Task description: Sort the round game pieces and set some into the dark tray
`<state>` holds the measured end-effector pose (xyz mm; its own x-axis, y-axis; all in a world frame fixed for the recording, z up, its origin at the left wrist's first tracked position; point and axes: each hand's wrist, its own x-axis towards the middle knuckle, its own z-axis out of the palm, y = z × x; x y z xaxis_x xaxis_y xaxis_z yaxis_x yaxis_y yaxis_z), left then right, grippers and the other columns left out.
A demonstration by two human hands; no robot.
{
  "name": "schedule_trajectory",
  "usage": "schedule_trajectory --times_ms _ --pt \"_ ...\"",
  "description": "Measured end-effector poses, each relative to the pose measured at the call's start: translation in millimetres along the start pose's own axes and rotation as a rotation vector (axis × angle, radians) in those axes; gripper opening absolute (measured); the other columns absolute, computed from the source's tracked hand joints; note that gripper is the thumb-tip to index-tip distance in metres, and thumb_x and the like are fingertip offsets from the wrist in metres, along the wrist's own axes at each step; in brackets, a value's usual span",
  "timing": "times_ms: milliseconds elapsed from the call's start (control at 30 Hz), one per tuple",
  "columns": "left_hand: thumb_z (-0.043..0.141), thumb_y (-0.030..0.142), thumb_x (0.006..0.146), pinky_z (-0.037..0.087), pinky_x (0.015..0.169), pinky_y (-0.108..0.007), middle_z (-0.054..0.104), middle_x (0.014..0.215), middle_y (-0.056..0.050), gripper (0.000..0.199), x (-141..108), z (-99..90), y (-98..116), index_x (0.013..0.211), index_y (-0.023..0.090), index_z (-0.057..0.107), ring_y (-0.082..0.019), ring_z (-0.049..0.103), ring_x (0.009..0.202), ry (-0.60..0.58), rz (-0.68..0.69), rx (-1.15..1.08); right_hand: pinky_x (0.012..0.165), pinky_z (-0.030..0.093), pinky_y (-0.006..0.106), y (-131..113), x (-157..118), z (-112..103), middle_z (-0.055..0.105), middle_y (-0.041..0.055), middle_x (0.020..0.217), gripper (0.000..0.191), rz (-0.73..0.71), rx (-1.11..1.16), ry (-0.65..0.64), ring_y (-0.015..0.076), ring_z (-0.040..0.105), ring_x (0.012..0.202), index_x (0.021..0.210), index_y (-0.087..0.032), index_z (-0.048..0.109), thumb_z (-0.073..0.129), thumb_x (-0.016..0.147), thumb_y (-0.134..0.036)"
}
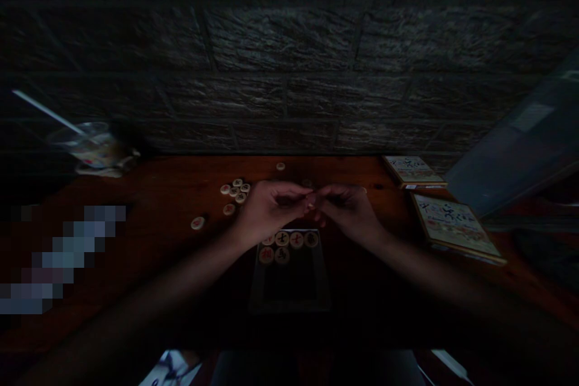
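Observation:
My left hand [271, 208] and my right hand [350, 208] meet at the fingertips above the table. Both are closed in a pinch; a small pale thing shows between the fingertips, too dark and covered to name. Just below them lies an open shallow box [324, 289], with several round Chinese chess pieces [296, 239] in rows at its far end, some with red characters and some with black. To the left of my left hand, several more loose chess pieces [234, 192] are grouped on the wooden table [176, 187].
One chess piece [281, 166] lies near the stone wall [280, 96], another [198, 223] at left. Two flat printed boxes [456, 226] lie at right, beside a grey panel [520, 132]. A clear plastic cup [94, 148] with a straw stands at back left.

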<state>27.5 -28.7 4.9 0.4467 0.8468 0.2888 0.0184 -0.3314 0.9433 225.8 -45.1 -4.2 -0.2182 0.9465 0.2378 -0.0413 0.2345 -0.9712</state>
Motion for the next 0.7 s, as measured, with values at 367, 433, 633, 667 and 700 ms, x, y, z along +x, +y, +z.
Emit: schedule_trajectory --times_ms 367,433,633,667,700 --pt "0.079 0.034 0.088 0.070 0.072 -0.028 0.084 0.090 -0.006 0.019 0.7 1.0 7.5 0.098 0.018 0.081 -0.019 0.081 0.077 0.038 -0.104 -0.063 0.053 0.056 0.025 -0.3 -1.0 -1.7 0.074 0.0007 0.066 0.019 -0.015 -0.041 -0.034 0.0125 0.066 0.055 0.083 -0.019 0.079 0.079 0.086 -0.038" --pt "0.080 0.035 0.086 0.069 0.072 -0.029 0.084 0.089 -0.007 0.022 -0.2 1.5 6.6 0.097 0.016 0.081 -0.020 0.081 0.076 0.041 -0.094 -0.055 0.053 0.056 0.025 -0.5 -1.5 -1.6 0.074 0.0014 0.067 0.021 -0.011 -0.053 -0.040 0.0132 0.067 0.056 0.083 -0.019 0.079 0.078 0.087 -0.040" --pt "0.082 0.027 0.083 0.067 0.077 -0.028 0.084 0.091 -0.005 0.019 -2.1 3.1 4.4 0.100 0.018 0.082 -0.018 0.080 0.079 0.000 -0.018 -0.030 0.051 0.055 0.024 -0.2 -0.2 0.1 0.073 0.0024 0.067 0.030 0.000 -0.006 -0.028 0.0123 0.066 0.056 0.078 -0.018 0.078 0.081 0.085 -0.047" --pt "0.082 0.025 0.084 0.067 0.077 -0.027 0.084 0.090 -0.004 0.017 -2.1 3.4 4.6 0.100 0.018 0.081 -0.018 0.080 0.079 -0.011 -0.001 -0.025 0.050 0.054 0.023 -0.1 0.0 0.5 0.073 0.0023 0.067 0.030 0.006 0.000 -0.028 0.0118 0.065 0.055 0.077 -0.018 0.077 0.082 0.084 -0.047" --pt "0.081 0.024 0.084 0.066 0.077 -0.027 0.083 0.090 -0.004 0.017 -2.1 3.8 4.9 0.100 0.018 0.081 -0.018 0.080 0.080 -0.020 0.012 -0.021 0.050 0.054 0.023 0.0 0.2 0.9 0.072 0.0019 0.067 0.031 0.012 0.007 -0.025 0.0113 0.065 0.055 0.076 -0.018 0.077 0.083 0.083 -0.047"
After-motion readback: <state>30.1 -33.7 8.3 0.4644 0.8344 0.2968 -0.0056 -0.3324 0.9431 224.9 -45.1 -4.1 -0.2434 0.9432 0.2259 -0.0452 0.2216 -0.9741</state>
